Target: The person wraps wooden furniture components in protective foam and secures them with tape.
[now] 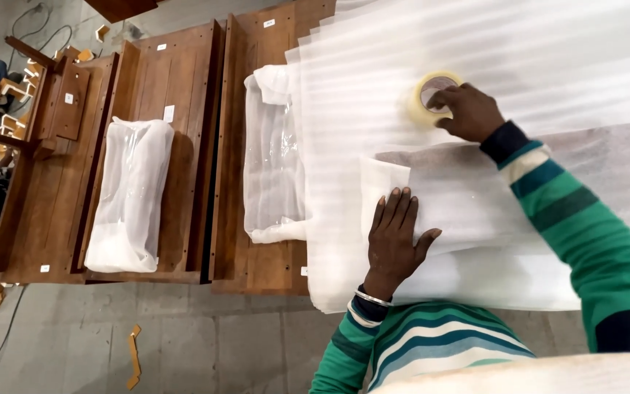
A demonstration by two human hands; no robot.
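White ribbed foam sheeting (490,44) drapes the right side, hiding whatever lies beneath. Left stand brown wooden panels (162,80) bearing plastic-wrapped bundles (129,197). The left hand (395,241) presses flat, fingers spread, on a folded foam flap (461,197); the right hand (468,109) is clamped, seemingly, on the far tape roll (432,91).

The person is wearing a long-sleeved knitted sweater (439,343) striped in bright green, teal and cream, with dark navy ribbed cuffs showing at both wrists. A thin silver metal bangle (370,297) is sitting just above the left cuff, below the left hand (395,244). Beside the right hand (470,111), the right sleeve (570,219) is showing a cream band, then teal and dark green stripes, ending in a navy patch near the elbow.
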